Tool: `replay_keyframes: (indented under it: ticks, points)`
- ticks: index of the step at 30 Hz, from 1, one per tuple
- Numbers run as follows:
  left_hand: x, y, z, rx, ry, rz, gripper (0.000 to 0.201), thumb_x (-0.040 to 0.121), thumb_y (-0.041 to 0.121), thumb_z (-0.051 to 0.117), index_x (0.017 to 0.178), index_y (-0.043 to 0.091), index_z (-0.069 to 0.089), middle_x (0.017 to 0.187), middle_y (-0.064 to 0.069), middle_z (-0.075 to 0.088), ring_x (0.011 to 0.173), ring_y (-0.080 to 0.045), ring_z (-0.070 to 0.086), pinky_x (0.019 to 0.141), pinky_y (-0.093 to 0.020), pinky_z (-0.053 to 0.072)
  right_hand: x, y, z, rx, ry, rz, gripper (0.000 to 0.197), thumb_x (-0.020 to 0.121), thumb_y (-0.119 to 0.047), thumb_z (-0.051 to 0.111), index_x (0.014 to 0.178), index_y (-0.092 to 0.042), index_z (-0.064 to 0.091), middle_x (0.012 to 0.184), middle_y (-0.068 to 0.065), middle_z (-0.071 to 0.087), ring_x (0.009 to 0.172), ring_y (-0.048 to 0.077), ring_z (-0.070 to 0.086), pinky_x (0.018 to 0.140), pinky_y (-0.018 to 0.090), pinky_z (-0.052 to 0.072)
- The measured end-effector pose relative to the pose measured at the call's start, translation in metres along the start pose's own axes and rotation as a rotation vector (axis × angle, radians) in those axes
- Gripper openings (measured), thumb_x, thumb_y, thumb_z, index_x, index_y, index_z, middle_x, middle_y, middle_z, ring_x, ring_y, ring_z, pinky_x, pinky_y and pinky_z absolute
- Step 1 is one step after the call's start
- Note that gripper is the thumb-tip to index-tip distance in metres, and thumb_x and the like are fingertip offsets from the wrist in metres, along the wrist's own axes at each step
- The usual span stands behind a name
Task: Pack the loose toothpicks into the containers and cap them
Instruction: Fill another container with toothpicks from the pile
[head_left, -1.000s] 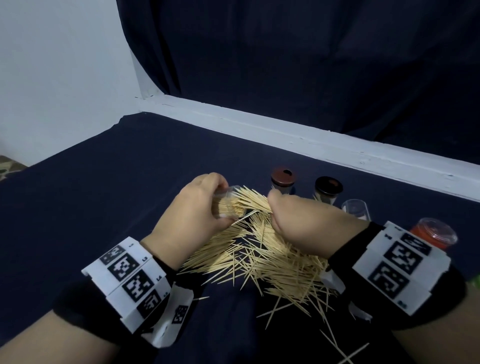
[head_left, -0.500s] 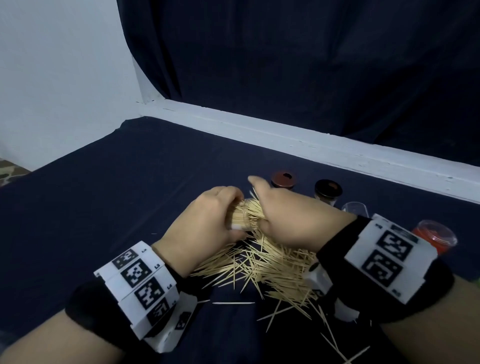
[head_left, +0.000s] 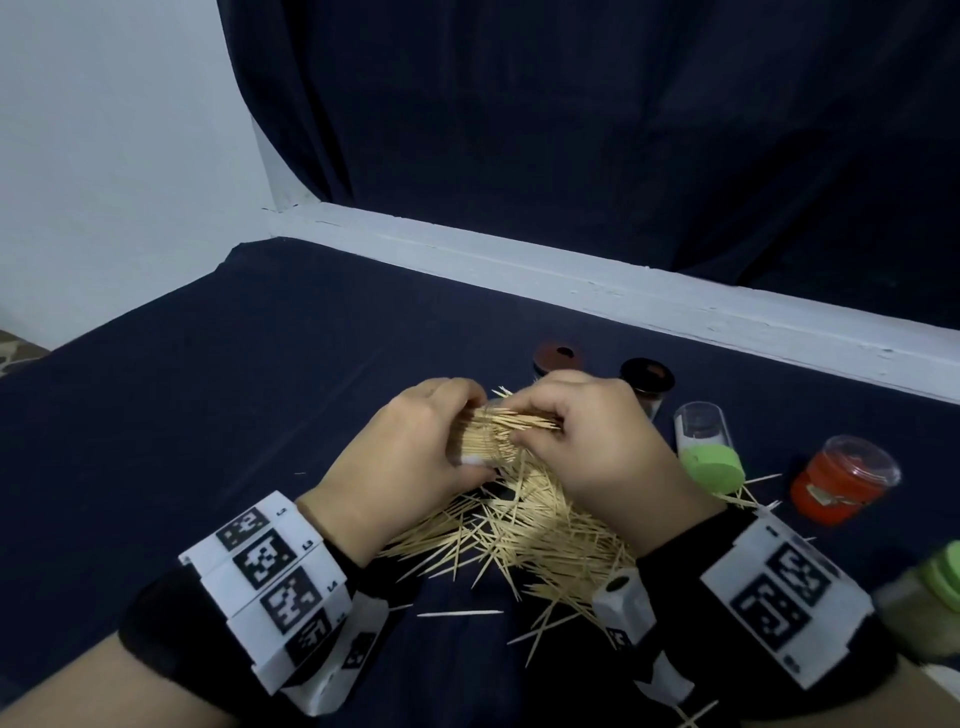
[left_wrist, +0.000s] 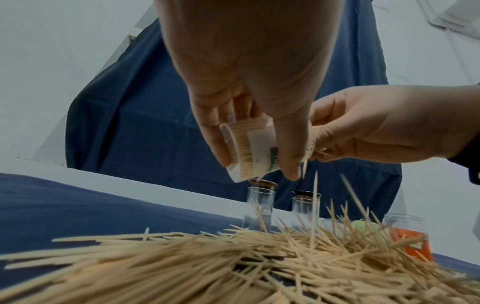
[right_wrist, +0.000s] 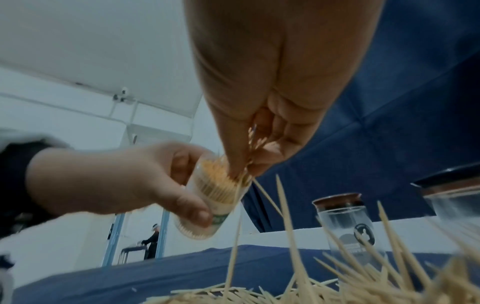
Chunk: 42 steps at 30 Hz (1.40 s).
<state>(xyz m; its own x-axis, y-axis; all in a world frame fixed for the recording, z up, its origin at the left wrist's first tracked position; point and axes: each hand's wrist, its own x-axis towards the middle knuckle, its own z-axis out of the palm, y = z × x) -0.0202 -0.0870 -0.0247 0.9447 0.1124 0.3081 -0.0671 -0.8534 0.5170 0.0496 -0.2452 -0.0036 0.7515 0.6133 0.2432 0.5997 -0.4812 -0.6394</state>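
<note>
Fingers (left_wrist: 217, 125) and thumb of left hand (head_left: 410, 457) curled round a clear container (left_wrist: 249, 152), held tilted above the heap, mouth toward the other hand, already packed with toothpicks. Fingers (right_wrist: 233, 148) of right hand (head_left: 597, 447) bunched at that mouth, pinching a bundle of toothpicks (head_left: 504, 428) half in, half sticking out. Both hands raised off the table (head_left: 208, 415), touching each other at the container.

Directly below and between the wrists: loose heap of toothpicks (head_left: 535, 530), too many to count, spread on dark blue cloth. One stray toothpick (head_left: 460, 614) lying alone nearer the person, a few more by the right wrist.

Behind the hands, partly hidden by the knuckles: two upright clear containers, one with a brown cap (head_left: 558, 358), one with a black cap (head_left: 647, 376). To the right: one clear container with a light green cap (head_left: 711, 467), standing or lying cannot tell; one red container (head_left: 841, 483) under a clear top; one more green-capped container (head_left: 930, 608) at the frame edge, blurred. Six containers counted in all, including the held one.

White ledge (head_left: 623, 291) and dark curtain (head_left: 571, 130) beyond the table.
</note>
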Motion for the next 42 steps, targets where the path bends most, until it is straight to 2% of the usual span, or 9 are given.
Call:
replay_keyframes:
  ticks: [3,7,14,18,21,29,33,37,42]
  points:
    - [0.0,-0.003,-0.001,-0.012,0.017,0.005,0.05,0.067,0.031,0.083,0.11,0.022,0.06,0.097,0.016,0.055,0.087,-0.001,0.051,0.078,-0.02,0.046,0.0,0.0,-0.003,0.029,-0.018,0.019,0.03,0.077,-0.017,0.076,0.103,-0.03,0.069,0.1,-0.016,0.058,0.069,-0.005,0.052,0.069,0.008,0.04]
    - [0.0,-0.007,-0.001,-0.025,0.044,-0.013,0.052,0.064,0.031,0.085,0.108,0.025,0.059,0.1,0.014,0.057,0.09,-0.005,0.055,0.08,-0.028,0.05,-0.008,0.002,-0.01,0.25,0.032,0.059,0.043,0.069,-0.019,0.084,0.098,-0.04,0.059,0.1,-0.012,0.059,0.065,0.002,0.055,0.067,0.021,0.051]
    - [0.0,-0.006,-0.002,-0.036,0.048,-0.025,0.052,0.064,0.031,0.085,0.109,0.025,0.06,0.097,0.018,0.054,0.09,-0.001,0.054,0.078,-0.018,0.047,-0.019,0.008,0.001,0.265,0.251,-0.068,0.013,0.081,-0.008,0.072,0.086,-0.02,0.075,0.086,-0.013,0.068,0.077,0.003,0.064,0.066,0.016,0.05]
    - [-0.001,-0.002,-0.001,-0.029,0.02,0.027,0.052,0.065,0.028,0.085,0.111,0.022,0.061,0.099,0.018,0.054,0.089,0.0,0.052,0.078,-0.013,0.045,-0.019,0.01,0.003,0.193,0.21,-0.066,0.022,0.083,-0.008,0.069,0.101,-0.019,0.074,0.086,-0.015,0.067,0.085,-0.003,0.061,0.072,0.007,0.046]
    - [-0.002,0.001,-0.001,-0.019,-0.002,0.055,0.052,0.065,0.027,0.085,0.111,0.022,0.061,0.099,0.019,0.054,0.092,0.0,0.054,0.082,-0.018,0.046,-0.017,0.01,0.002,0.074,0.182,-0.094,0.016,0.085,-0.007,0.066,0.096,-0.014,0.075,0.084,-0.014,0.063,0.085,-0.008,0.057,0.07,0.001,0.038]
    - [-0.002,-0.002,-0.001,-0.035,0.043,0.008,0.052,0.065,0.033,0.084,0.11,0.026,0.059,0.104,0.016,0.058,0.095,0.0,0.053,0.081,-0.016,0.045,-0.024,0.012,0.003,0.159,0.273,-0.064,0.021,0.084,-0.006,0.067,0.1,-0.017,0.074,0.085,-0.018,0.062,0.085,-0.006,0.058,0.069,0.002,0.04]
    - [-0.002,-0.001,0.0,-0.027,0.042,0.02,0.052,0.066,0.032,0.084,0.111,0.024,0.06,0.103,0.015,0.057,0.094,-0.002,0.053,0.081,-0.017,0.046,-0.022,0.012,0.007,0.056,0.206,-0.099,0.023,0.088,-0.003,0.06,0.104,-0.013,0.073,0.092,-0.009,0.064,0.09,0.0,0.055,0.075,0.002,0.037]
    - [-0.002,0.001,0.0,-0.008,0.028,0.063,0.051,0.067,0.031,0.084,0.112,0.022,0.06,0.102,0.016,0.057,0.095,-0.004,0.055,0.084,-0.027,0.049,-0.02,0.01,0.009,-0.071,0.057,-0.099,0.028,0.092,-0.004,0.048,0.106,-0.012,0.071,0.093,-0.004,0.055,0.085,0.005,0.049,0.074,0.016,0.038]
    - [-0.003,0.002,0.0,-0.04,0.033,0.069,0.05,0.066,0.028,0.084,0.11,0.022,0.061,0.099,0.016,0.056,0.093,-0.004,0.054,0.082,-0.027,0.049,-0.02,0.004,0.009,0.126,0.288,-0.096,0.018,0.084,-0.001,0.064,0.092,-0.014,0.073,0.084,-0.013,0.059,0.079,0.0,0.058,0.067,0.006,0.042]
